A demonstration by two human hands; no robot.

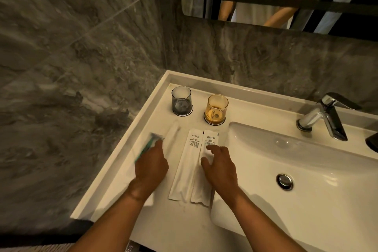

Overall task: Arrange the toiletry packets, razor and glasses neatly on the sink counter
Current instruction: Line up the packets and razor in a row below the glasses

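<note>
On the counter left of the basin, everything sits in two rows: grey glass and amber glass upright at the back, each on a scalloped coaster, well apart from each other; in front, green razor far left, a thin clear-wrapped packet beside it, then two long white printed packets lying side by side, edges touching or nearly so, ends roughly level. Left hand lies over the razor handle, index finger extended toward the head, other fingers curled; motion blur there, so I can't tell whether it grips or just nudges. Right hand is spread, fingertips flat on the right white packet, pressing rather than clasping. Handling, as a judgement: packets look light, flat, soft paper or film, and will slide easily on glazed ceramic, so push with flat fingertips or pinch an end seam; a mid-body pinch would crease them. Razor looks light, stiff plastic; hold the handle, keep off the blade end. Glasses are rigid, breakable, likely slick; take them round the wall and lift, don't drag off the coasters.
</note>
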